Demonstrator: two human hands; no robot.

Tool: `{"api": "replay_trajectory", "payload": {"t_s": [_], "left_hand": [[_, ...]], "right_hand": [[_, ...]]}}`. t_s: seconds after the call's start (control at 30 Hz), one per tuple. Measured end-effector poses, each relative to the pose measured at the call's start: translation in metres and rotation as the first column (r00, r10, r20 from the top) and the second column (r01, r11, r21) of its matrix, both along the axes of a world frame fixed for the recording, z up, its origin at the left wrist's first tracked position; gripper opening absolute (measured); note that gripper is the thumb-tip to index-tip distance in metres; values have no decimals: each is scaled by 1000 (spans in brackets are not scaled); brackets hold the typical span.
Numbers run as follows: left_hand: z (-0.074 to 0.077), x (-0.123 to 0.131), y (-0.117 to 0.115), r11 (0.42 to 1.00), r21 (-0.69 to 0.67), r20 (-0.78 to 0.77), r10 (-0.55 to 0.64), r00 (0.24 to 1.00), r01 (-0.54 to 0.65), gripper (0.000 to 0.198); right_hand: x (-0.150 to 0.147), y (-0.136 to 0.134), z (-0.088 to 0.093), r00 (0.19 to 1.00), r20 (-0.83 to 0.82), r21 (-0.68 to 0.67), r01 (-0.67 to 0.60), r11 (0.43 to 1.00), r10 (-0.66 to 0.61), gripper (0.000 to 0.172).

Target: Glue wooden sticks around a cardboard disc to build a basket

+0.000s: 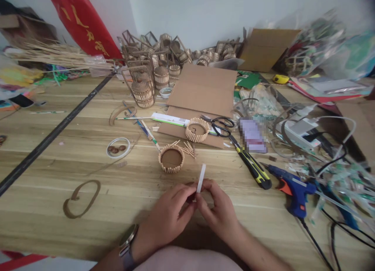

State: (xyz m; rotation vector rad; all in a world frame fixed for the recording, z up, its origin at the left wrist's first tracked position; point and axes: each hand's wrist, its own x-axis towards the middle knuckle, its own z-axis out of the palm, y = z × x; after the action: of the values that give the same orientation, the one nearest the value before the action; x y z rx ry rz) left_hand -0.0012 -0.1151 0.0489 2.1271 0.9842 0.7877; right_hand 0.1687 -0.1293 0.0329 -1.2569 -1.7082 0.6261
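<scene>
Close to my body, my left hand (172, 208) and my right hand (218, 210) meet over the near part of the table. A short, narrow white strip (201, 178) stands up tilted between the thumb and fingers of my right hand. My left fingers are bent and pressed around something small and dark brown, mostly hidden, so its kind cannot be told. Just beyond my hands lies a round ring of short wooden sticks with a brown base (171, 160). A similar stick ring (197, 129) sits behind it on cardboard, beside loose sticks (189, 149).
Right are black scissors (224, 124), a yellow-black utility knife (253, 167), a blue glue gun (295, 189) with cord, and a power strip (304, 126). Left are a white ring (118, 147) around brown discs and a curled brown strip (82, 198). Small lidded baskets (142, 94) stand behind.
</scene>
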Motion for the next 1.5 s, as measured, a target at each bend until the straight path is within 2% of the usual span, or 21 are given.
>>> {"api": "replay_trajectory", "payload": {"t_s": [0.2, 0.37, 0.5, 0.63, 0.77, 0.83, 0.9, 0.97, 1.0, 1.03, 1.07, 1.1, 1.13, 1.17, 1.23, 1.27, 1.33, 1.5], "left_hand": [[5, 0, 3, 987, 63, 28, 149, 988, -151, 23], [5, 6, 5, 964, 199, 44, 170, 984, -175, 19], [6, 6, 6, 961, 201, 88, 177, 980, -192, 12], [12, 2, 3, 971, 203, 29, 126, 992, -129, 12], [14, -5, -2, 940, 341, -59, 29, 998, -8, 17], [11, -8, -2, 924, 382, -34, 50, 998, -34, 21], [3, -9, 0, 919, 379, -4, 116, 993, -106, 21], [-6, -7, 4, 940, 315, -126, 180, 976, -132, 20], [-12, -5, 7, 948, 294, -221, 191, 956, -121, 21], [-17, -4, 10, 952, 283, -303, 202, 931, -114, 20], [-22, -2, 13, 962, 254, -382, 198, 903, -103, 21], [-26, 0, 15, 973, 211, -452, 179, 874, -90, 21], [-30, 2, 17, 983, 168, -499, 151, 854, -76, 16], [-32, 2, 18, 989, 133, -520, 124, 845, -64, 14], [-34, 3, 19, 994, 97, -510, 86, 856, -42, 15], [-34, 2, 18, 994, 98, -490, 82, 868, -39, 17], [-33, 1, 17, 990, 132, -455, 99, 885, -43, 20], [-32, -3, 13, 971, 237, -468, 96, 879, 20, 23]], "right_hand": [[-1, -1, -7, 990, 139, 163, -33, 986, 10, 17], [-1, -2, -12, 982, 188, 196, -63, 979, 26, 18], [1, 1, -12, 981, 193, 246, -64, 967, 16, 19], [5, 5, -7, 986, 155, 298, 7, 955, -55, 24], [16, 8, -3, 978, 183, 342, 37, 939, -105, 28], [27, 9, 0, 973, 190, 334, 61, 941, -130, 25], [40, 10, 7, 969, 109, 297, 181, 938, -221, 19], [53, 9, 18, 939, -88, 160, 344, 925, -334, 10], [59, 8, 24, 906, -228, 24, 371, 929, -356, 6], [63, 7, 30, 868, -366, -125, 313, 942, -337, 8], [66, 6, 36, 819, -489, -252, 197, 948, -300, 14], [68, 5, 41, 773, -579, -372, 34, 927, -261, 20], [68, 3, 44, 730, -645, -462, -140, 876, -224, 24], [67, 1, 45, 690, -696, -522, -294, 801, -201, 27], [65, -3, 40, 622, -756, -581, -493, 647, -205, 29], [64, -6, 36, 591, -772, -593, -539, 598, -232, 30], [65, -11, 26, 542, -779, -614, -554, 562, -316, 28], [85, -22, 12, 488, -735, -674, -453, 583, -471, 21]]}}
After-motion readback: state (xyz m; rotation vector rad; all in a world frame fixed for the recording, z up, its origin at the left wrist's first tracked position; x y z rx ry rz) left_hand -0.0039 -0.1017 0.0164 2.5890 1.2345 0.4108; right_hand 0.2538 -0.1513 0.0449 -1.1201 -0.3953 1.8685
